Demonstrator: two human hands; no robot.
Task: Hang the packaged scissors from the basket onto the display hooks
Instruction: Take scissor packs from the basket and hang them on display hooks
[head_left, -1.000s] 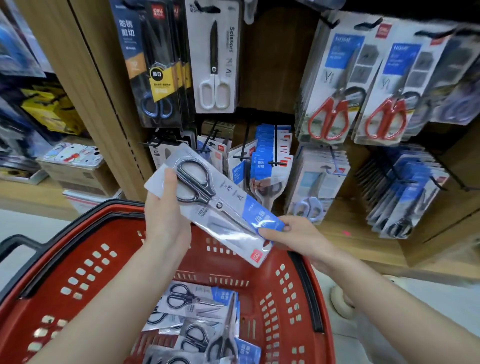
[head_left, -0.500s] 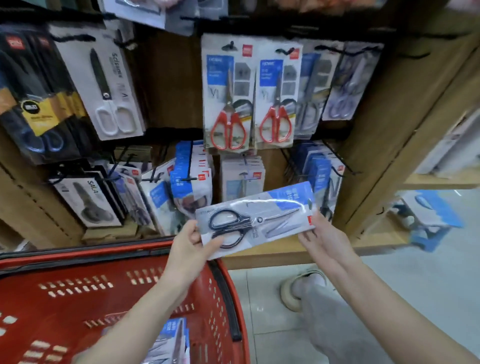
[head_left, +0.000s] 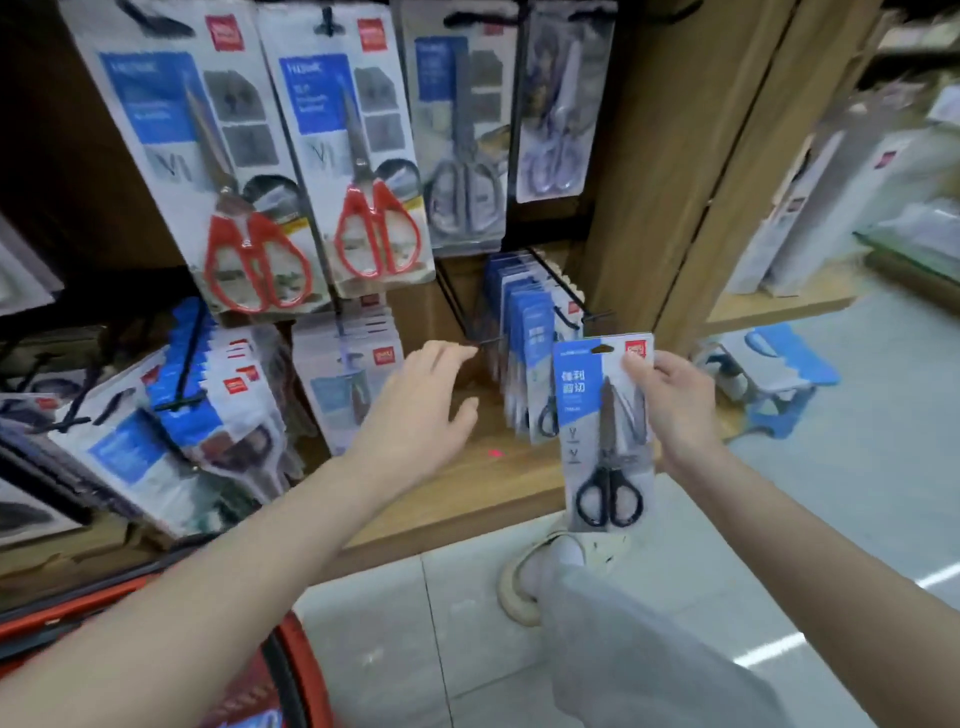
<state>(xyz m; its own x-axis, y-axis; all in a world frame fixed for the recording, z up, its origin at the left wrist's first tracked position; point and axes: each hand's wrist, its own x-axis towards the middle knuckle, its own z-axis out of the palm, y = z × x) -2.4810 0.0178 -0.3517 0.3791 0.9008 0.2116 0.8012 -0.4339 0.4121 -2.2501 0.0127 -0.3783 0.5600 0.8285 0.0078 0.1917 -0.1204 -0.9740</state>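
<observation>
Display (head_left: 644, 171): wooden shelving filling the upper half of the frame, hung with rows of carded scissors, red-handled packs (head_left: 249, 171) at upper left. Basket (head_left: 52, 623): red, only its rim and one corner showing at lower left, well apart from the work. Blue packs (head_left: 530, 358): a dense row on a wire hook (head_left: 566, 291), right of centre. Held pack (head_left: 605, 415): black-handled scissors on a blue-topped card, upright with handles down, just right of the blue packs and in front of the shelf edge. Left hand (head_left: 421, 410): at centre, fingers spread and grasping nothing, extended toward the tip of a second wire (head_left: 467, 322) that appears bare. Right hand (head_left: 675, 410): pinches the card's upper right edge. Hang slot (head_left: 602, 347): top of the card, not yet on any wire. Step judged: pack brought to the display, hooking pending. Next move calls for lifting the card until the slot meets a hook tip, the free hand steadying wire or stock, then sliding it back.
</observation>
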